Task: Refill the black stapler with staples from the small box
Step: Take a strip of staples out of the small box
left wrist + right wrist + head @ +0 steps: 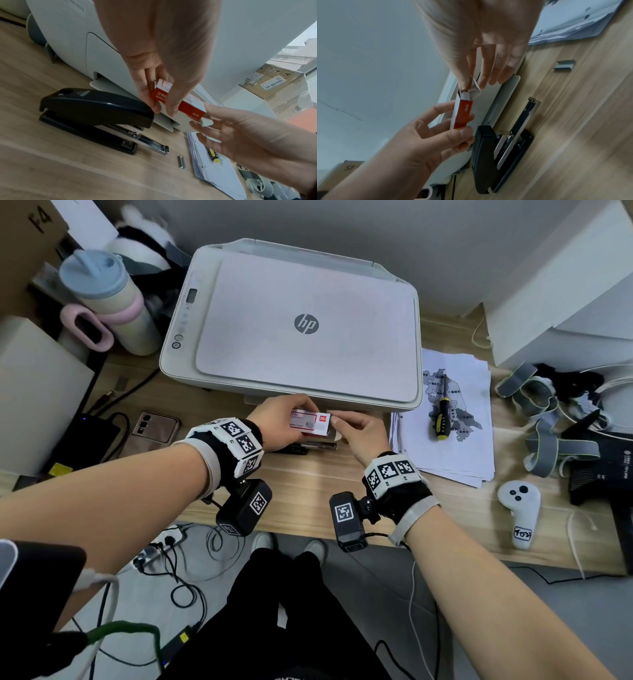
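Two hands, head view: we see the left hand [281,422] curled round the small box [310,422], held above the worktop [308,484] just in front of the printer [294,326].
Right hand, head view: the right hand [359,436] pinches at the box's right end.
Stapler, head view: the black stapler [301,447] lies on the worktop directly beneath both hands, mostly hidden by them.
Box, left wrist view: thumb and fingers of the left hand grip the red-and-white box at one end; we cannot see what is inside it.
Flap, left wrist view: the right hand's fingers touch the white end flap [206,121], the other fingers loosely spread.
Stapler, left wrist view: it sits below and left of the box, its metal staple tray [150,143] drawn out forward.
Loose staples, left wrist view: a short strip of staples [181,161] lies on the worktop just beyond the tray's tip.
Box, right wrist view: the end is open, the flap pinched between the right thumb and forefinger; the contents stay dark.
Stapler, right wrist view: it lies beside the printer's edge, near the left hand.
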Demonstrator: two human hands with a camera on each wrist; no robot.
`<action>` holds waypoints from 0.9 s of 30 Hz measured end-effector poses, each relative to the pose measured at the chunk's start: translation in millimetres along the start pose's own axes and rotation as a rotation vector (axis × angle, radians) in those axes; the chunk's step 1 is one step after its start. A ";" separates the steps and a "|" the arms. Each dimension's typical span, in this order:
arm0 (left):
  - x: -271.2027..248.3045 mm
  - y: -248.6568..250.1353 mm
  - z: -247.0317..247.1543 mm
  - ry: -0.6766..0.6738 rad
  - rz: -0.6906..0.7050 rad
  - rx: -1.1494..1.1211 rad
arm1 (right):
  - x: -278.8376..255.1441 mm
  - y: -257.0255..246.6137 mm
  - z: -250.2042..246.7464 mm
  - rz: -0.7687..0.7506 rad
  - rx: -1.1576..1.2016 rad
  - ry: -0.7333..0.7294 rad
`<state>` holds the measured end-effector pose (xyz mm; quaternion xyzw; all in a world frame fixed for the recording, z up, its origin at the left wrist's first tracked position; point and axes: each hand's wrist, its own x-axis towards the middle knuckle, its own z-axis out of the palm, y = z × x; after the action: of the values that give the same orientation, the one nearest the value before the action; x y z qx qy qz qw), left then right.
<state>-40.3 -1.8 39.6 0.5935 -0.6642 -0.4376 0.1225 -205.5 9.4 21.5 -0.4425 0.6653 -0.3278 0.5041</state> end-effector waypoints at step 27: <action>2.9 -4.4 -1.5 0.023 -0.067 0.171 | -3.7 11.9 0.4 -0.088 -0.266 0.124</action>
<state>-37.1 -4.7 36.3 0.6285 -0.6775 -0.3765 0.0643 -207.8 17.5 12.3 -0.5130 0.7126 -0.2854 0.3842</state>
